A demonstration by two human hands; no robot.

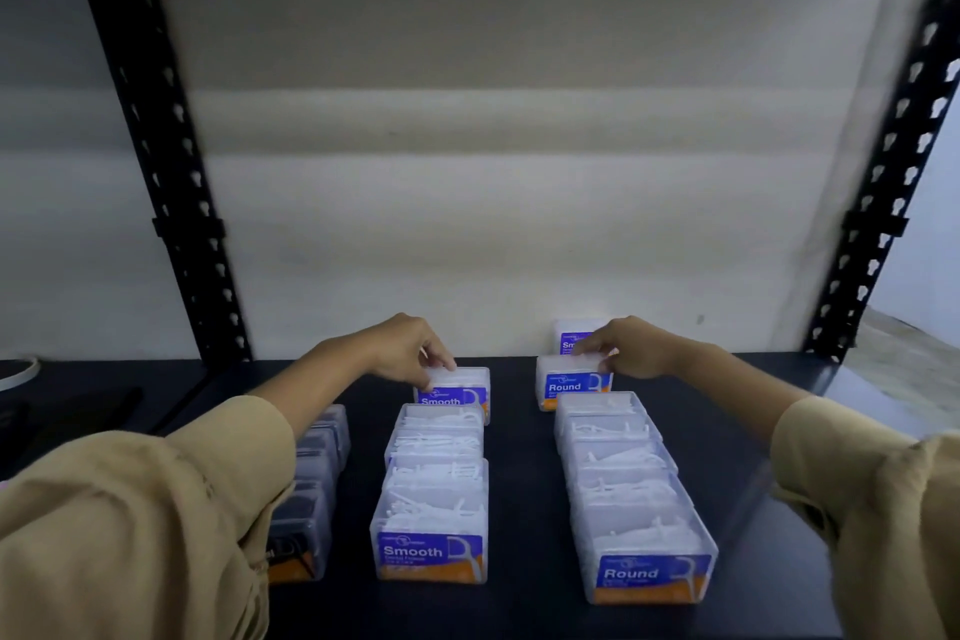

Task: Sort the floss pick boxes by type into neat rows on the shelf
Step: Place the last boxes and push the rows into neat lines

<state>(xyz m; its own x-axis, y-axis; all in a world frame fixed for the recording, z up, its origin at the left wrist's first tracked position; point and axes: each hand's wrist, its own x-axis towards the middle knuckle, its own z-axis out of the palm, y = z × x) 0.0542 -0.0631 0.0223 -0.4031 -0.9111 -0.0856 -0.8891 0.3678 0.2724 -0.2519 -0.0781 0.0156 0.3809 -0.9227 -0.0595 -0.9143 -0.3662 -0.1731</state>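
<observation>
My left hand (410, 348) pinches a Smooth box (457, 396); my right hand (628, 347) pinches a Round box (570, 385). Square both against the rows (434, 478) just nearer me than the hands.

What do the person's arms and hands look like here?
Both arms wear loose tan long sleeves, the left sleeve and the right sleeve ending partway up the forearm. The left hand and right hand are bare: no gloves, rings, watch or markings visible.

left hand (410, 348) grips a smooth box (460, 392); right hand (631, 348) grips a round box (569, 382).
</observation>
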